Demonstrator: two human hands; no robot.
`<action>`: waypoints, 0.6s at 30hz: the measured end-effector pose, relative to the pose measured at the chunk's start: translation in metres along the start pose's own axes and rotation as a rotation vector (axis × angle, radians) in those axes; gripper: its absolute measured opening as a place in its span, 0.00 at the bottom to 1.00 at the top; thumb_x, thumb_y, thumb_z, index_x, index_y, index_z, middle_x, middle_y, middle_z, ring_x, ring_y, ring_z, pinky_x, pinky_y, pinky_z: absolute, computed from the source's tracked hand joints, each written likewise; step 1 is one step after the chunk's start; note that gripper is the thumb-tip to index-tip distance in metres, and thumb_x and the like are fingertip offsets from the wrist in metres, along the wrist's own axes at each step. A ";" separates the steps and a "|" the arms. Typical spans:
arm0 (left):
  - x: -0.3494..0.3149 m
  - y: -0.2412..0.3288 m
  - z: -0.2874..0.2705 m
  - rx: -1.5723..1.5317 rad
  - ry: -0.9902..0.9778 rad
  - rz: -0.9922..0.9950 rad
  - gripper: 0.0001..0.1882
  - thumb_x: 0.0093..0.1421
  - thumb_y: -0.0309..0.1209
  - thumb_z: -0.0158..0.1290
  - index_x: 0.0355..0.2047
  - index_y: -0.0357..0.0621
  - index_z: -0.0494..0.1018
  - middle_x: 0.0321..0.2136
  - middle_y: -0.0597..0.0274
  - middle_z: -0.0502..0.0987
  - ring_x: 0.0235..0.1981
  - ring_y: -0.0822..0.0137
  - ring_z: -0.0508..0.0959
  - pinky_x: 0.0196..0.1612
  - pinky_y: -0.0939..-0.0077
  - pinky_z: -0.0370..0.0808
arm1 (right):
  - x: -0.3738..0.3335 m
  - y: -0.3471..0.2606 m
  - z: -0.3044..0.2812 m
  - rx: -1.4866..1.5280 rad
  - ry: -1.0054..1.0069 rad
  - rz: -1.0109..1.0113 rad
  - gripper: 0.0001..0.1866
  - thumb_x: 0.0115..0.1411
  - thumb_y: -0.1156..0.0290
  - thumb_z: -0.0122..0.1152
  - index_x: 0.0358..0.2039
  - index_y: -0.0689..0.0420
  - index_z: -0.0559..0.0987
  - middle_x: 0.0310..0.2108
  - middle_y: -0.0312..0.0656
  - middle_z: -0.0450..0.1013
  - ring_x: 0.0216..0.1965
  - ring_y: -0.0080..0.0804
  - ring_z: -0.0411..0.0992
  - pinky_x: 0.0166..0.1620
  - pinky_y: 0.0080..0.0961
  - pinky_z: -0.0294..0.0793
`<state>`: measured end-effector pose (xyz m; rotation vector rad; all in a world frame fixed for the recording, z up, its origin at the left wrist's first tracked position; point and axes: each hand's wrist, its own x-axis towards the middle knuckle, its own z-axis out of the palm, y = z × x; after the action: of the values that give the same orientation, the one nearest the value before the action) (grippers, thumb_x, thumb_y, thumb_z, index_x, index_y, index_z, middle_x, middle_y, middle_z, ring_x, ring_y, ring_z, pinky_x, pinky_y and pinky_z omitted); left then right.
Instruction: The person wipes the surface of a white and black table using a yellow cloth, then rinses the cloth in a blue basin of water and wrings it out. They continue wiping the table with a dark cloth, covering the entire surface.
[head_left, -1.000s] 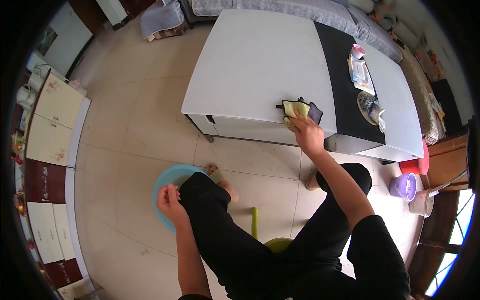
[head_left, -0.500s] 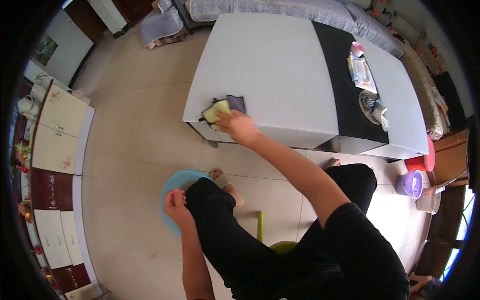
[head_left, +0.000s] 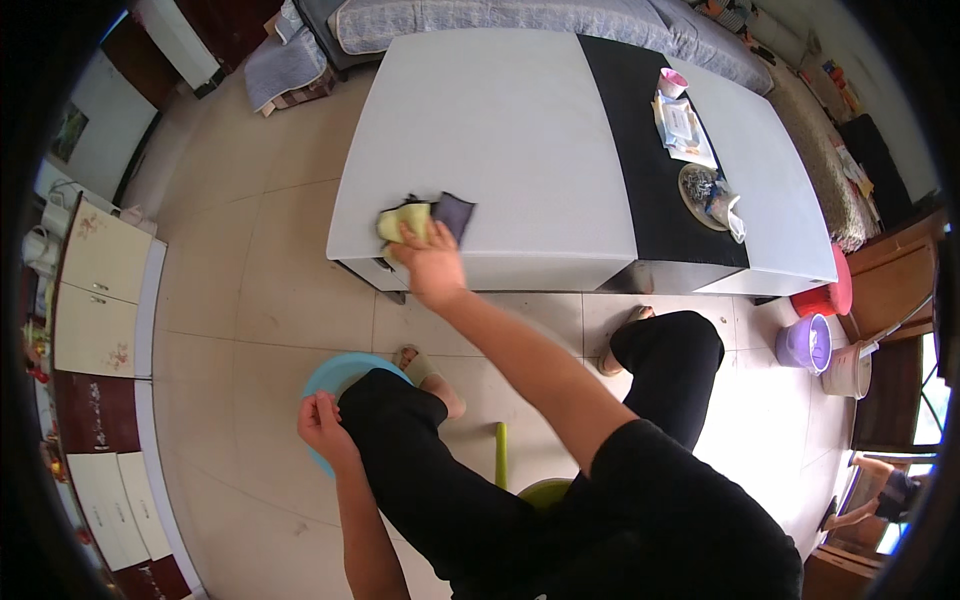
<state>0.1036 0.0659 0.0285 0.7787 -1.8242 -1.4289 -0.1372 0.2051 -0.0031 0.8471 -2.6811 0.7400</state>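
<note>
My right hand (head_left: 432,262) presses a yellow and grey cleaning cloth (head_left: 405,219) onto the white tabletop (head_left: 480,130), close to its near left corner. The fingers lie over the cloth's near side, and its grey part spreads flat to the right. My left hand (head_left: 325,425) rests by my left knee, fingers curled in, with nothing visible in it. Below that hand, a light blue basin (head_left: 318,384) stands on the floor, partly hidden by the hand and knee.
On the table's black strip (head_left: 625,150) are a pink cup (head_left: 672,83), a packet on a tray (head_left: 680,125) and a round plate (head_left: 692,202). Purple (head_left: 803,343) and beige (head_left: 847,371) buckets stand at right. Another person (head_left: 890,490) shows at the right edge. Cabinets (head_left: 100,290) line the left.
The cloth has slid a little to the right along the table under my right hand. My left hand stays by the knee. The view has shifted, and another person now shows at right.
</note>
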 end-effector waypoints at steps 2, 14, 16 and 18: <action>-0.002 0.000 0.000 -0.024 0.011 -0.005 0.12 0.63 0.30 0.51 0.23 0.39 0.70 0.19 0.69 0.69 0.20 0.79 0.62 0.23 0.85 0.59 | 0.009 0.004 0.000 0.089 -0.087 -0.083 0.24 0.49 0.78 0.55 0.47 0.43 0.78 0.61 0.36 0.63 0.63 0.45 0.58 0.67 0.38 0.50; -0.003 -0.002 0.002 -0.071 0.016 0.026 0.12 0.63 0.29 0.51 0.23 0.39 0.71 0.20 0.68 0.70 0.20 0.80 0.63 0.23 0.85 0.59 | -0.147 0.211 -0.168 -0.263 0.322 0.177 0.14 0.48 0.76 0.58 0.36 0.48 0.83 0.48 0.40 0.75 0.44 0.41 0.74 0.47 0.34 0.74; -0.004 -0.002 0.004 -0.086 0.035 0.017 0.12 0.63 0.29 0.51 0.23 0.39 0.71 0.20 0.68 0.70 0.20 0.80 0.63 0.23 0.85 0.59 | -0.141 0.199 -0.154 -0.284 0.318 0.236 0.14 0.48 0.76 0.59 0.36 0.48 0.83 0.48 0.41 0.75 0.42 0.43 0.74 0.46 0.34 0.74; -0.003 -0.002 0.000 -0.094 0.075 0.007 0.12 0.63 0.29 0.51 0.23 0.39 0.70 0.20 0.68 0.70 0.20 0.80 0.64 0.23 0.85 0.60 | -0.122 0.178 -0.121 -0.270 0.330 0.170 0.14 0.48 0.75 0.57 0.36 0.48 0.83 0.48 0.41 0.75 0.41 0.45 0.73 0.45 0.34 0.74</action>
<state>0.1060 0.0681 0.0265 0.7673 -1.6890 -1.4510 -0.1352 0.4524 -0.0153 0.3963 -2.4952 0.4847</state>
